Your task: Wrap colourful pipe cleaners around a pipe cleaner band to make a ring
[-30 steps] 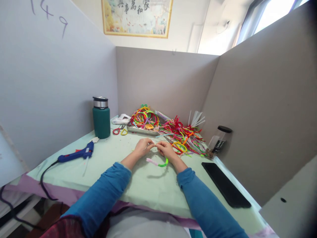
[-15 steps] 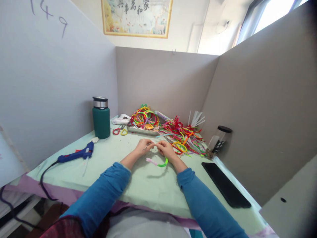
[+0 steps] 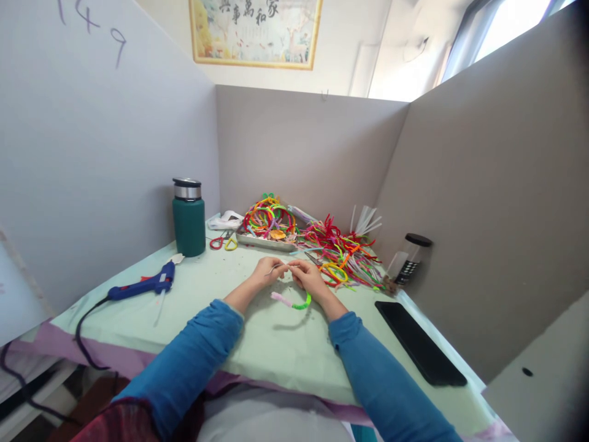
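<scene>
Next to nothing has changed in the last 0.5 s: our 2 hands stay tip to tip over the table (image 3: 271,350), and only the view shifts slightly. The left hand (image 3: 271,269) has thumb and fingers pinched on a thin pale strand (image 3: 273,269) that pokes out across it. The right hand (image 3: 304,274) has its fingers together too, apparently clamped on the band (image 3: 302,306), though the tips are too small to tell more. The band curves out below that hand, green then pink, its pink end free above its shadow. We take this steadiness as fine fingertip work, with the band unfinished. The glue gun (image 3: 138,289) and the pile (image 3: 335,236) lie untouched.
</scene>
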`<state>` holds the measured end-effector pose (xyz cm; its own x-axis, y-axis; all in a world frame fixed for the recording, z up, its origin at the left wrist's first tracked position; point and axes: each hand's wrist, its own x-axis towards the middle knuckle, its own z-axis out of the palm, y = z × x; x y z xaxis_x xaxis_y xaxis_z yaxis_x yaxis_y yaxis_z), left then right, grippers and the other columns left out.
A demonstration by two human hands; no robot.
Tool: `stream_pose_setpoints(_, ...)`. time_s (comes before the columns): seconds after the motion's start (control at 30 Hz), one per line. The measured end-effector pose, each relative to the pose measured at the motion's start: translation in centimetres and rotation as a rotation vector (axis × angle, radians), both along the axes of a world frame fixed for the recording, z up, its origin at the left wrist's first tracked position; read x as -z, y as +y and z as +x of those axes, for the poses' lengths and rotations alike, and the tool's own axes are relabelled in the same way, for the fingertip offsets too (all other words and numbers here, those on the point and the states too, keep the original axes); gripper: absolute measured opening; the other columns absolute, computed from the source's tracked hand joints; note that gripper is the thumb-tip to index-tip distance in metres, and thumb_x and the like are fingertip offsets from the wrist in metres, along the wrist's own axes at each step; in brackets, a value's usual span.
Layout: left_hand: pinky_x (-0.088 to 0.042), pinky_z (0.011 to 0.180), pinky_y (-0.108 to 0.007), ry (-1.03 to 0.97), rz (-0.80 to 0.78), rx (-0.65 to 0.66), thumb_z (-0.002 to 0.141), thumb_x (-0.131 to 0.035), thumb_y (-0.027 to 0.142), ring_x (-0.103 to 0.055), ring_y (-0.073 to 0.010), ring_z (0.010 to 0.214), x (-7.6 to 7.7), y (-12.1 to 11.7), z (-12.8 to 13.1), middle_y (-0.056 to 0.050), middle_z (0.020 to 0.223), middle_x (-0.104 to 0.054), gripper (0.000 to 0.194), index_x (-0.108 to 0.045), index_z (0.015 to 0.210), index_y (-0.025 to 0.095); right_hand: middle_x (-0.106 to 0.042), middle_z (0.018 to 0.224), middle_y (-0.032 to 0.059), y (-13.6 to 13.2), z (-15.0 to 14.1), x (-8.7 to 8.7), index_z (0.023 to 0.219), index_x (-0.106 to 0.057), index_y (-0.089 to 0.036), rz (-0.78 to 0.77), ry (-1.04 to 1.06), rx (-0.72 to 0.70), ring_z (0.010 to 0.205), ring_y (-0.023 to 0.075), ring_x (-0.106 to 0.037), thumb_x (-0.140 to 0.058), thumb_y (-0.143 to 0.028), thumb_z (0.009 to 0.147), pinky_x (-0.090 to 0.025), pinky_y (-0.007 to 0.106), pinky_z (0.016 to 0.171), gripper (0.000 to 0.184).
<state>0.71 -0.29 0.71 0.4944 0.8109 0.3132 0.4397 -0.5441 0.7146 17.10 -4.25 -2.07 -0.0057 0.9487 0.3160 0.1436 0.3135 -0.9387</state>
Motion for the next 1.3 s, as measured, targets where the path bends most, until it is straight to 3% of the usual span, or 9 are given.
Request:
stream_pose_setpoints(0.33, -0.035, 0.058, -0.024, 0.077, 0.006, -0.014, 0.076, -0.049, 0.044, -0.053, -0.0138, 0.059, 0.3, 0.2, 0.0, -0.005, 0.062, -0.066, 0.039, -0.068, 0.065, 0.012, -0.05, 0.052, -0.0047, 0.4, 0.2, 0.5, 0.088, -0.062, -0.019, 0.022, -0.1, 0.02, 0.036, 0.0076, -0.036, -0.055, -0.036, 0.078, -0.024, 0.022, 0.036, 0.021)
stream_pose_setpoints(0.53, -0.032, 0.053, -0.023, 0.016, -0.086, -0.012, 0.075, -0.051, 0.047, -0.046, -0.0118, 0.053, 0.2, -0.2, -0.1, -0.002, 0.054, -0.059, 0.041, -0.067, 0.063, 0.011, -0.051, 0.053, -0.0043, 0.4, 0.2, 0.5, 0.088, -0.061, -0.02, 0.033, -0.114, 0.008, 0.037, 0.0081, -0.038, -0.055, -0.036, 0.078, -0.026, 0.022, 0.038, 0.02)
stream_pose_setpoints(0.83, -0.03, 0.046, -0.022, -0.093, -0.255, 0.139, 0.078, -0.052, 0.042, -0.039, -0.0087, 0.044, -0.1, -0.9, -0.1, 0.0, 0.05, -0.054, 0.037, -0.068, 0.071, 0.01, -0.051, 0.053, -0.0053, 0.1, 0.4, 0.0, 0.088, -0.06, -0.018, 0.006, -0.017, 0.015, 0.037, 0.0076, -0.037, -0.058, -0.039, 0.075, -0.025, 0.022, 0.038, 0.025)
stream_pose_setpoints(1.07, -0.04, 0.058, -0.023, -0.071, -0.092, 0.109, 0.072, -0.055, 0.03, -0.055, -0.0139, 0.061, 0.3, 0.0, 0.1, -0.004, 0.066, -0.067, 0.026, -0.072, 0.077, 0.011, -0.05, 0.053, -0.005, 0.2, 0.5, -0.1, 0.086, -0.06, -0.018, -0.013, 0.01, -0.001, 0.037, 0.0079, -0.037, -0.061, -0.041, 0.073, -0.024, 0.021, 0.037, 0.026)
stream_pose_setpoints(1.3, -0.041, 0.063, -0.023, -0.012, 0.042, 0.031, 0.072, -0.057, 0.03, -0.057, -0.015, 0.067, 0.4, 0.4, -0.1, -0.003, 0.069, -0.07, 0.026, -0.075, 0.081, 0.012, -0.051, 0.053, -0.0051, 0.2, 0.4, -0.1, 0.085, -0.06, -0.018, -0.018, 0.028, -0.013, 0.036, 0.007, -0.037, -0.062, -0.04, 0.072, -0.024, 0.021, 0.037, 0.026)
